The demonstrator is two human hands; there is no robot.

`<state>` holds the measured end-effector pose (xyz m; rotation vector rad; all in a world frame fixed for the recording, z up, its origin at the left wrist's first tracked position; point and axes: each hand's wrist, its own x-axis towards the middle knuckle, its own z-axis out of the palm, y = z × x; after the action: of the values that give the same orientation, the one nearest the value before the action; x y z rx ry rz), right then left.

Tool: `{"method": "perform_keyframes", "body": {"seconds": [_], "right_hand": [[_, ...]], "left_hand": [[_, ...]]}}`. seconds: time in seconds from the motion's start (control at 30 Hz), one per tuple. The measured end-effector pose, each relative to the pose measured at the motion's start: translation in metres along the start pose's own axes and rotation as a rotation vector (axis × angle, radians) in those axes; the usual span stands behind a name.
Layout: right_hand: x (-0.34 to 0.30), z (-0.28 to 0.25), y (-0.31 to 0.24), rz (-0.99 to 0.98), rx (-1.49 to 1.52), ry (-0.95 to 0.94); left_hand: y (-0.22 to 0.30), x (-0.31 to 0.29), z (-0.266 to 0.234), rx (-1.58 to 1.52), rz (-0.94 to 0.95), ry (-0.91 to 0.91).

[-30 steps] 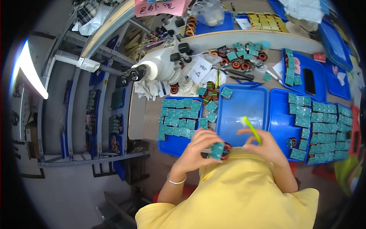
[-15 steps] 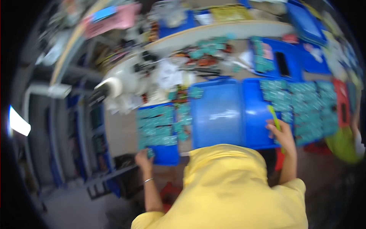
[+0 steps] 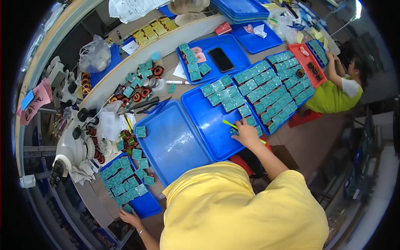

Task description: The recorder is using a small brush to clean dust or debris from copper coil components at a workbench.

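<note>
Green stick gripped in our right hand; left hand, 7 o'clock, half-curled at board, hold unclear; slip could jostle neighbouring boards.

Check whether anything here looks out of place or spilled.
Mildly: one teal circuit board sits alone at the far-left corner of the light blue tray, and loose boards lie beside that tray, unlike the neat rows elsewhere. No spill shows.

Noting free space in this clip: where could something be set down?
Most of the pale blue tray is bare, except one green board at its far corner. Beside it, the darker tray has room between its left edge and the right hand. Crowded: packed boards farther right, red coils beyond the pale tray.
</note>
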<state>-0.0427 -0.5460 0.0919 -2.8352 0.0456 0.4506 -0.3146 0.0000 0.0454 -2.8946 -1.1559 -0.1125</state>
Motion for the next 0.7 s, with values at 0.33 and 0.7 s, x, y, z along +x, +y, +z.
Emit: {"method": "perform_keyframes", "body": {"seconds": [0.33, 0.7], "right_hand": [[0.015, 0.007, -0.005, -0.2, 0.198, -0.071], [-0.029, -0.058, -0.135, -0.272, 1.211, -0.737]], "left_hand": [[0.053, 0.005, -0.035, -0.331, 0.216, 0.475], [0.323, -0.001, -0.186, -0.924, 0.971, -0.461]]}}
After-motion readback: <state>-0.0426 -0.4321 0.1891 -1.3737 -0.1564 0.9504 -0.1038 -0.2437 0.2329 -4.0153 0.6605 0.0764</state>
